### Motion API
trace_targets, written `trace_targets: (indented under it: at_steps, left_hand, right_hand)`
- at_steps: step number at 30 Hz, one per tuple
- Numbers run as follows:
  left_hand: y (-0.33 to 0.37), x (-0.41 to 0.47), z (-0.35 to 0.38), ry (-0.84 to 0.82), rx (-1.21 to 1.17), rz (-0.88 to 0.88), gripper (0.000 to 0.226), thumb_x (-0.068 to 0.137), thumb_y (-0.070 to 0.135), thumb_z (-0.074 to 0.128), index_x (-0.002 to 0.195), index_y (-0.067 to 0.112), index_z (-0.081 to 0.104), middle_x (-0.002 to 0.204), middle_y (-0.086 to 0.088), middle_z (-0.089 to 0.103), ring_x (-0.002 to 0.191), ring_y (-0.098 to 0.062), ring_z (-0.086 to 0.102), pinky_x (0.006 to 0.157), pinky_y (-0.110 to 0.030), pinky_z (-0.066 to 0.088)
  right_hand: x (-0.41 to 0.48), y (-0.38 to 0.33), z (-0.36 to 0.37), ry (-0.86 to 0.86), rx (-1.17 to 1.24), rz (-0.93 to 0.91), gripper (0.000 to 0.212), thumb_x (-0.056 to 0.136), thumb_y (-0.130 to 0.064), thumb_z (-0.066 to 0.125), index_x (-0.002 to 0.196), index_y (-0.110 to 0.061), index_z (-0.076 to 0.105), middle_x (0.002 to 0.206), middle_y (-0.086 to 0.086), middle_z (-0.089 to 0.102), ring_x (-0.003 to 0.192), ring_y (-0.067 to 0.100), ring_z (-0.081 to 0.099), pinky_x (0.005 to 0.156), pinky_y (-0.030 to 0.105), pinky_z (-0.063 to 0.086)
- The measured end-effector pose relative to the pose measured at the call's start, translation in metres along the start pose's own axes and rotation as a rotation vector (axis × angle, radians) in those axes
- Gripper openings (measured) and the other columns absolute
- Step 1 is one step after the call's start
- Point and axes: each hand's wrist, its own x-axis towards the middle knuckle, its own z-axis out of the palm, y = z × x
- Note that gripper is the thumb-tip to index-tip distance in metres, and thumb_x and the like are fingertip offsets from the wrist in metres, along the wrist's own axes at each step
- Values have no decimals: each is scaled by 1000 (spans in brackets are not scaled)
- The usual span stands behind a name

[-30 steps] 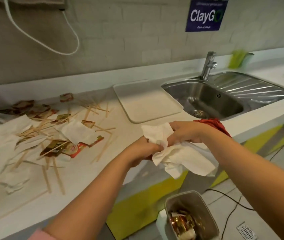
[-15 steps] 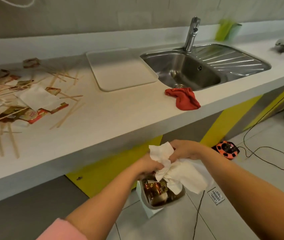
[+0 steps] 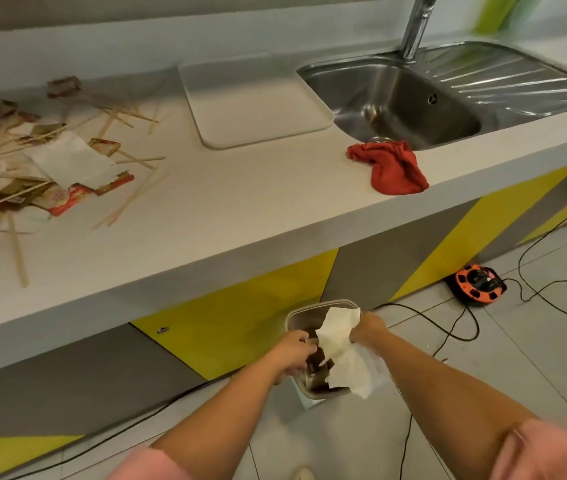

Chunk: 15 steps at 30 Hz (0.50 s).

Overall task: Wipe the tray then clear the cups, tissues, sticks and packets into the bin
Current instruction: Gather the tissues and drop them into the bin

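Both my hands are low over the small grey bin [image 3: 292, 315] on the floor. My right hand [image 3: 368, 330] grips a bunch of white tissues [image 3: 342, 355] that hangs into the bin's mouth. My left hand [image 3: 292, 351] is closed at the tissues' left edge, over brown packets inside the bin. On the counter the white tray [image 3: 258, 102] lies bare beside the sink. At the far left lie wooden sticks [image 3: 129, 199], brown and red packets [image 3: 64, 199] and more tissues [image 3: 74, 161].
A red cloth [image 3: 391, 166] lies at the counter's front edge before the steel sink [image 3: 410, 98]. An orange cable reel [image 3: 477, 284] and black cables [image 3: 448, 327] lie on the tiled floor right of the bin. Yellow and grey cabinet fronts stand behind it.
My hands have carried the tissues from counter height down to the bin's mouth. My view has tilted down, so the counter now sits higher in frame.
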Motion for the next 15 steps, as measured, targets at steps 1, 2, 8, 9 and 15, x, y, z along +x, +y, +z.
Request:
trace_targets:
  at_steps: [1, 2, 8, 9, 15]
  left_hand:
    - [-1, 2, 0, 4, 0, 0, 41, 98, 19, 44, 138, 14, 39, 105, -7, 51, 68, -8, 45, 56, -19, 36]
    - [-2, 3, -1, 11, -9, 1, 41, 98, 18, 44, 138, 13, 39, 104, -8, 51, 68, -8, 46, 57, -19, 37]
    - [-3, 13, -1, 54, -114, -3, 40, 97, 13, 45, 137, 10, 40, 98, -7, 53, 65, -8, 46, 53, -18, 37]
    - [-2, 14, -1, 55, -125, -6, 40, 97, 13, 45, 136, 9, 41, 96, -7, 53, 66, -9, 46, 53, -18, 37]
    - [-2, 20, -1, 79, -163, -2, 33, 96, 9, 45, 129, 11, 47, 89, -4, 53, 65, -10, 46, 54, -20, 36]
  right_hand:
    - [3, 0, 3, -3, 6, 3, 41, 88, -8, 58, 129, -3, 50, 129, 14, 55, 120, 28, 53, 96, 30, 44]
    - [6, 0, 5, -9, -3, 6, 40, 90, -10, 56, 129, -3, 49, 130, 14, 55, 120, 27, 53, 97, 30, 44]
    - [17, -3, 14, -36, -24, -14, 41, 95, -16, 48, 133, -2, 46, 132, 13, 52, 124, 26, 50, 102, 30, 39]
    - [18, -3, 15, -67, -6, -21, 40, 94, -15, 49, 132, -2, 46, 132, 15, 52, 123, 28, 50, 101, 32, 40]
    - [18, -4, 14, -153, -52, -79, 21, 93, -13, 50, 108, -2, 60, 103, 16, 56, 99, 28, 57, 60, 24, 44]
